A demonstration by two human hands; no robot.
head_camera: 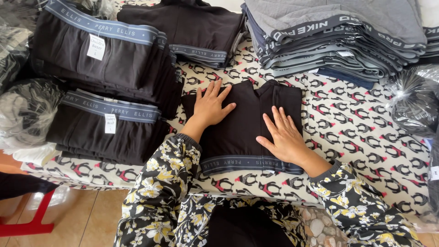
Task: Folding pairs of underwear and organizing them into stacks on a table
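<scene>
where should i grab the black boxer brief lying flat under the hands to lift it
Probably by the grey waistband of the black boxer brief, coming from the near edge. That band lies closest to the person, runs straight across and looks thicker than the legs, so both ends can be pinched. The left hand and right hand lie flat on the fabric.
</scene>
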